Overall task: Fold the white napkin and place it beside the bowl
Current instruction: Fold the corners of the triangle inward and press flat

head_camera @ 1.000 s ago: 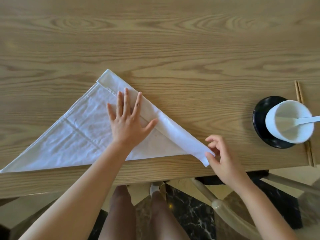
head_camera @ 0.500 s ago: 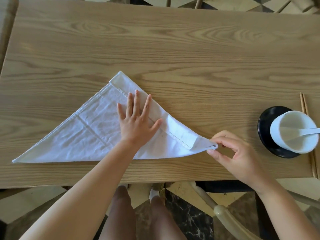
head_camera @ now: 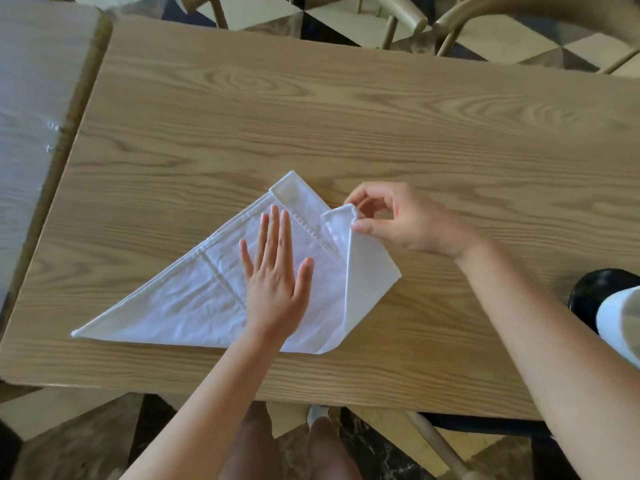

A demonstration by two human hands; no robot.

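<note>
While the left hand (head_camera: 277, 282) lies flat and open, palm down, on the middle of the white cloth napkin (head_camera: 194, 299), the right hand (head_camera: 398, 220) pinches the napkin's right-hand corner between thumb and fingertips and holds it raised just right of the left hand's fingers. That lifted corner curls over toward the napkin's top point, and a loose rounded fold runs from it down to the napkin's near edge. The napkin itself lies as a wide triangle on the light wooden table (head_camera: 346, 116), its long edge parallel to the table's near edge and its left tip pointing away from the hands.

Judgement on the step in hand: the corner should be carried to meet the top point exactly, edges aligned, before any crease is pressed. The flat hand should keep the lower layers pinned so they do not slide. The new fold is best smoothed from the centre outward, since the cloth already shows wrinkles.

Well to the right of the napkin, at the frame's edge, a white round bowl (head_camera: 620, 323) sits on a black round saucer (head_camera: 595, 292). Both are cut off, and the bowl's contents cannot be told. Bare table between napkin and saucer appears adequate for placement.
</note>
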